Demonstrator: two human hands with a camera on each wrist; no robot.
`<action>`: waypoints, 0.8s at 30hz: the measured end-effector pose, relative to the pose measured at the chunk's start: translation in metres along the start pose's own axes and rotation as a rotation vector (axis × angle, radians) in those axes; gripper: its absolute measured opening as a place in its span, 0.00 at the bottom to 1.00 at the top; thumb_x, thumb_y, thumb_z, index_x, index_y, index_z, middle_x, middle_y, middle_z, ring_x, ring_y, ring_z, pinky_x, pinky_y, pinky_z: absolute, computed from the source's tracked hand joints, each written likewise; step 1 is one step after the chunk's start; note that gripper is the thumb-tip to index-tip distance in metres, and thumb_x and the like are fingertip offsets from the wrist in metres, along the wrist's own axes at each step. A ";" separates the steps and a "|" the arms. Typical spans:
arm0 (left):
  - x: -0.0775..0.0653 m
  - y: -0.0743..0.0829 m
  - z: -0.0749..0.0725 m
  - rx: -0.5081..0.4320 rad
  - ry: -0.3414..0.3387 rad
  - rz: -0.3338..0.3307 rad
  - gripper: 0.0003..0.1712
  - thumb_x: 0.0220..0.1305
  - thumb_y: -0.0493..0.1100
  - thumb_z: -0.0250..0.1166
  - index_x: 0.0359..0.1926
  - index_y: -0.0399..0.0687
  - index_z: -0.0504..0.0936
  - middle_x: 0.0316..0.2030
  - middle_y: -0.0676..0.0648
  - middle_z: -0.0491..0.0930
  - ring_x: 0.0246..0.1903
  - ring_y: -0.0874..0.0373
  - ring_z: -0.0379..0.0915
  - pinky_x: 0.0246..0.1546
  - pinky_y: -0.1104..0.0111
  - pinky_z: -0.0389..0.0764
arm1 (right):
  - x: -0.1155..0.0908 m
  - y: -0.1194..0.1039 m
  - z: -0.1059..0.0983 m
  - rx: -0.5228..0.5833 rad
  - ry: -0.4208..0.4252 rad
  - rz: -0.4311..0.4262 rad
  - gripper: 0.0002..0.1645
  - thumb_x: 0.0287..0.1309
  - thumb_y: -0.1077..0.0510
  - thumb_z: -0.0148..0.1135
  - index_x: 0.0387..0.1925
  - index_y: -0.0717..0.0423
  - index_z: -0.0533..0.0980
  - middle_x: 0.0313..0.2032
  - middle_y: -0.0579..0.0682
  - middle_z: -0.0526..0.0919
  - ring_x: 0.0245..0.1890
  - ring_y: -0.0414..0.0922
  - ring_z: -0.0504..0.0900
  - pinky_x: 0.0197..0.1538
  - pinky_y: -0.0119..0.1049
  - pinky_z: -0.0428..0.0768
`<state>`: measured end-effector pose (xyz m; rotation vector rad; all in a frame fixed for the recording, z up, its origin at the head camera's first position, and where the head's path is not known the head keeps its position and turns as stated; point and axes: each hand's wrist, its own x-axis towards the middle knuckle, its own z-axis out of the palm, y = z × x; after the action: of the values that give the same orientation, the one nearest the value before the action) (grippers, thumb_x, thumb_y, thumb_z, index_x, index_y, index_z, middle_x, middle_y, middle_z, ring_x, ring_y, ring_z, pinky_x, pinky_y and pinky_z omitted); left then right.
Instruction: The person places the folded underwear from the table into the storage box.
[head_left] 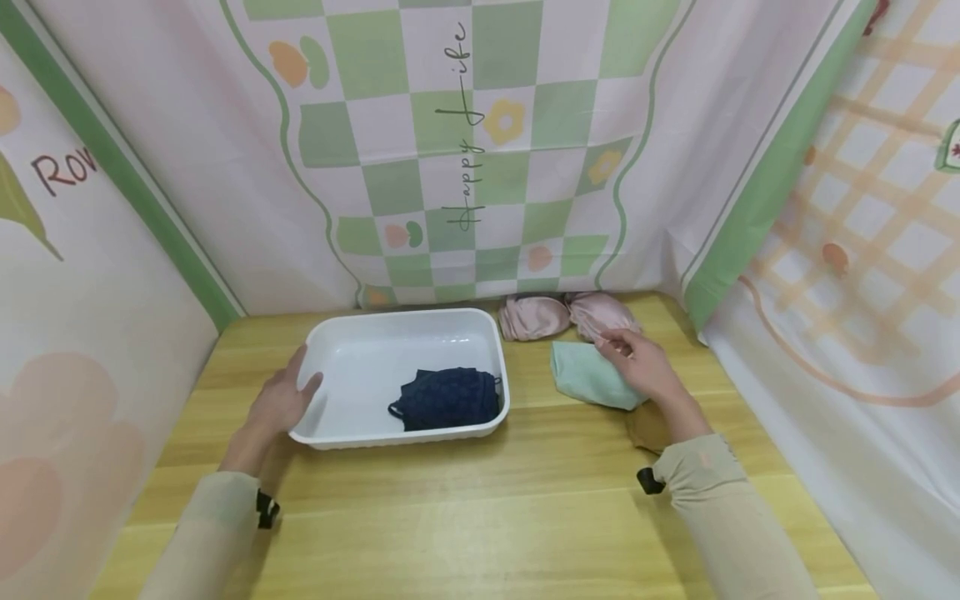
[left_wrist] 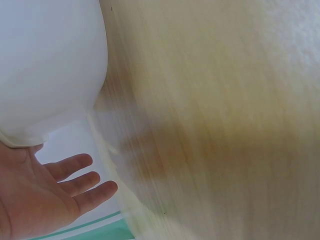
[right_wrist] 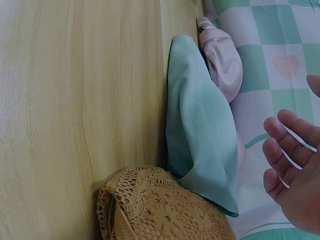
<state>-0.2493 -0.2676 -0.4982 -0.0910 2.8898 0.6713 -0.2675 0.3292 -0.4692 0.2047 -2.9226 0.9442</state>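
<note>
My left hand [head_left: 281, 400] grips the left rim of a white tray [head_left: 397, 437], thumb over the edge inside. Three of its fingers stretch out loosely beyond the outer wall in the left wrist view. A folded navy garment [head_left: 450, 398] with a thin strap loop lies in the tray's right half. Over on the right, my right hand [head_left: 641, 362] hovers above a folded mint-green cloth [head_left: 588, 375], its fingers loosely bent around nothing. The right wrist view shows those fingers apart from the cloth. Nearer that wrist sits a brown lacy garment [right_wrist: 165, 210], partly hidden by the arm in the head view.
Two rounded pale pink satin bundles [head_left: 536, 318] lie at the wooden table's [head_left: 450, 517] back edge, right of the tray. A checked curtain [head_left: 465, 167] hangs directly behind, and printed curtains enclose both sides. Both wrists wear black straps.
</note>
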 end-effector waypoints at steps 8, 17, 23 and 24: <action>0.001 -0.001 0.001 -0.005 0.001 -0.003 0.47 0.73 0.72 0.30 0.80 0.53 0.29 0.75 0.24 0.46 0.71 0.23 0.48 0.69 0.32 0.56 | 0.000 0.009 0.002 -0.097 0.010 -0.032 0.35 0.73 0.39 0.49 0.63 0.63 0.72 0.54 0.65 0.81 0.53 0.62 0.79 0.56 0.60 0.76; 0.000 0.000 0.000 0.003 0.013 0.012 0.47 0.74 0.72 0.30 0.80 0.53 0.28 0.74 0.23 0.48 0.70 0.22 0.50 0.68 0.32 0.59 | -0.001 0.019 0.005 -0.286 -0.001 -0.025 0.39 0.71 0.34 0.48 0.64 0.62 0.72 0.52 0.66 0.82 0.55 0.66 0.76 0.58 0.65 0.72; 0.001 0.000 0.001 0.004 0.006 0.003 0.47 0.73 0.72 0.30 0.80 0.54 0.27 0.74 0.24 0.48 0.70 0.22 0.50 0.68 0.32 0.59 | -0.001 0.023 0.006 -0.316 -0.021 0.008 0.42 0.69 0.32 0.49 0.66 0.61 0.70 0.56 0.66 0.80 0.59 0.68 0.73 0.60 0.67 0.69; 0.001 0.000 0.001 0.006 0.007 0.005 0.47 0.73 0.72 0.30 0.80 0.53 0.28 0.74 0.24 0.48 0.70 0.22 0.50 0.68 0.32 0.59 | -0.001 0.023 0.006 -0.323 -0.023 0.013 0.43 0.68 0.31 0.49 0.67 0.62 0.70 0.57 0.67 0.79 0.60 0.69 0.72 0.61 0.67 0.69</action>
<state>-0.2500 -0.2675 -0.4992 -0.0860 2.8989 0.6650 -0.2702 0.3444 -0.4878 0.1792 -3.0437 0.4606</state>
